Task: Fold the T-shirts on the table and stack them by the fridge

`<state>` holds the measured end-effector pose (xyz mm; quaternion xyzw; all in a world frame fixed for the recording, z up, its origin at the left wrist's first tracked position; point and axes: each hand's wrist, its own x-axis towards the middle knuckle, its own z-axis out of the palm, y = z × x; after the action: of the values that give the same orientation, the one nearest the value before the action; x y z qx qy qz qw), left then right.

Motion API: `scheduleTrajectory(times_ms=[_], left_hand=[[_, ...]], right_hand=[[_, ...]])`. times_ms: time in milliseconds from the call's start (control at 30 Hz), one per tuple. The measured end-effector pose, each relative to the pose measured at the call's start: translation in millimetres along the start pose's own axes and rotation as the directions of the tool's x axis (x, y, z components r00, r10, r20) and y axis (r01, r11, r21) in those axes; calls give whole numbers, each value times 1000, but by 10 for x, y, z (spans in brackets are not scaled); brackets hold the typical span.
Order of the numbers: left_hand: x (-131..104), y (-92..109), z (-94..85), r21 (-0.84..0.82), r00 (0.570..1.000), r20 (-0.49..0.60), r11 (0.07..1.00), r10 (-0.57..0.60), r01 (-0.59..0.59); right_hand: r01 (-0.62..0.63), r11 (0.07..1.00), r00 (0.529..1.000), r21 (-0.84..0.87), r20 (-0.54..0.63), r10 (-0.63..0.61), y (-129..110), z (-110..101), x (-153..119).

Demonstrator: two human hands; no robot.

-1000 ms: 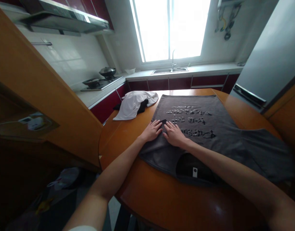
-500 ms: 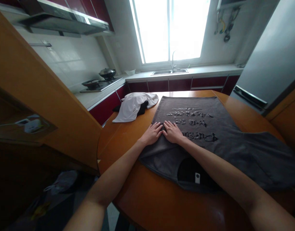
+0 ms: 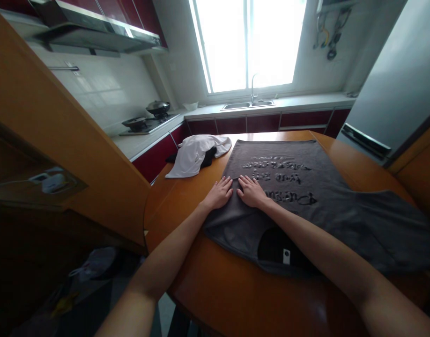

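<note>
A dark grey T-shirt (image 3: 327,217) with shiny raised lettering lies spread on the round wooden table (image 3: 215,281). Its neckline, with a small white label (image 3: 286,256), faces me, and one sleeve reaches out to the right. My left hand (image 3: 219,193) rests flat at the shirt's left edge, fingers stretched out. Close beside it, my right hand (image 3: 252,192) lies flat on the cloth left of the lettering, palm down. Neither hand grips the fabric. My right forearm crosses over the neckline and hides part of it.
A white garment (image 3: 197,154) lies crumpled over a black one (image 3: 208,157) at the table's far left. Beyond are a sink (image 3: 248,105), a stove with a lidded pan (image 3: 158,107), and a fridge (image 3: 394,84) at right. A wooden partition (image 3: 95,173) stands at left.
My left hand has shifted slightly left, widening the small gap between my hands. The right hand and the shirt look nearly the same.
</note>
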<state>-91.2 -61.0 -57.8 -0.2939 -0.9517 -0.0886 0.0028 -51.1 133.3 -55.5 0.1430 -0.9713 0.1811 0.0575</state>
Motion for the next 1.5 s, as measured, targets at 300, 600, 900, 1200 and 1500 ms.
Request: scheduleTrajectory(times_ms=[300,600,900,1200,1500], left_hand=[[24,-28,20,-17,1000,-5,1000,-3,3],[15,-10,4,-27,1000,-10,1000,0,0],[-13,3,-22,-46,999,-32,999,-1,0],[-60,38,-86,28,1000,-23,1000,10,-9],[-250,165,-208,42,996,67,997,65,-68]], right_hand=[[1,1000,1000,-4,-2,-1,8,0,-4],[1,1000,1000,1,-5,-1,-6,-14,0],[1,1000,1000,2,-12,-1,-1,-14,-12],[8,1000,1000,-30,23,-7,28,-2,10],[13,999,1000,-35,14,-12,29,-12,-7]])
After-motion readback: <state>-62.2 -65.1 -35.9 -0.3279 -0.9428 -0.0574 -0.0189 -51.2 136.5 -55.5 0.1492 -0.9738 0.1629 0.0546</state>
